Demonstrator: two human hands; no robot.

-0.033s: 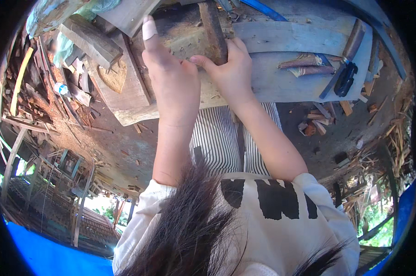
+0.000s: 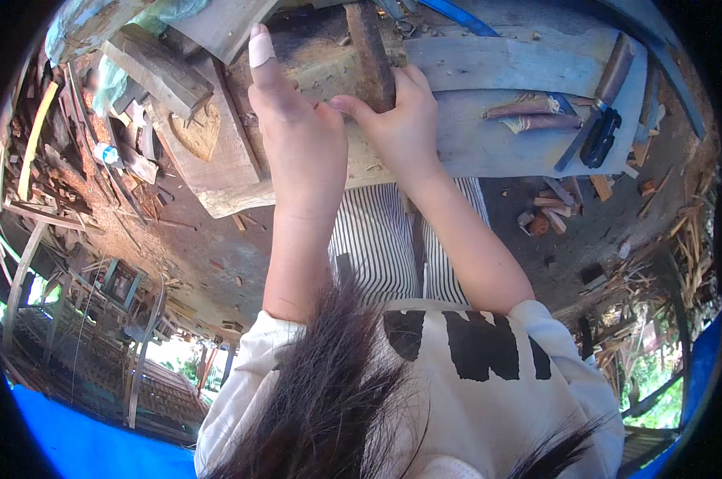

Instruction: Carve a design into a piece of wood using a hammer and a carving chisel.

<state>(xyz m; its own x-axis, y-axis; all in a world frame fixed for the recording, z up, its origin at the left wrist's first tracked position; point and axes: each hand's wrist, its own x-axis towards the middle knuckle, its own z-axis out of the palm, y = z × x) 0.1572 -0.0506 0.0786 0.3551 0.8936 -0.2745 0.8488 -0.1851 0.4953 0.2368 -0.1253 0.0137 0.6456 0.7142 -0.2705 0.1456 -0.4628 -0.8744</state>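
Observation:
My left hand (image 2: 301,128) is above the wooden bench, its index finger stretched forward with a white wrap around the tip. The other fingers curl under and are mostly hidden. My right hand (image 2: 405,120) lies close beside it, thumb pointing left so that its tip meets the left hand. Its remaining fingers bend around the near end of a brown wooden bar (image 2: 369,52). Whatever may be pinched where the hands meet is too small or too covered to make out. Under them is a pale, worn plank (image 2: 321,76).
At left lie a wooden block (image 2: 157,70) and a board with a heart-shaped hollow (image 2: 197,134). On the right part of the bench are two wooden-handled tools (image 2: 537,116), a longer-handled blade (image 2: 612,72) and a black clip-like object (image 2: 601,137). Wood scraps (image 2: 549,211) litter the ground.

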